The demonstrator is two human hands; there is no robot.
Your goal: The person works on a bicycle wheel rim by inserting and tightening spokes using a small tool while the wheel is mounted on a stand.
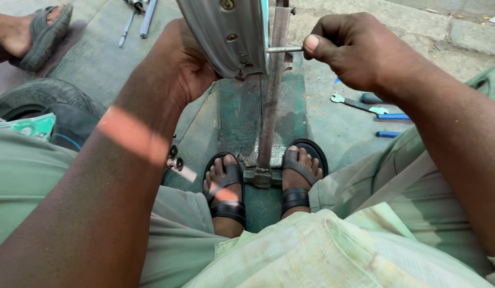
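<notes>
Clearly, the fingers (318, 45) of the right hand (359, 50) are pinched shut on a thin metal rod (283, 49), thumb tip pressed on its end; the rod points left toward the upright steel post (272, 90) and the silver wheel rim (223, 34). The left hand (178, 66) is closed around the rim's outer edge from the far side; its fingertips are hidden behind the metal. The rim hangs just beside the post, which stands on a green floor slab (231, 114), its base bracket (260, 177) held between the person's two sandalled feet (226, 186).

To do this well, I judge the left hand should keep the rim steady against wobble while the right keeps the rod level and square to the rim, with the feet firm by the base.

Farther out, spanners with blue handles (373, 106) lie on the ground to the right, a black tyre (39, 101) rests at left, and another person's sandalled foot (36, 32) shows at the top left corner.
</notes>
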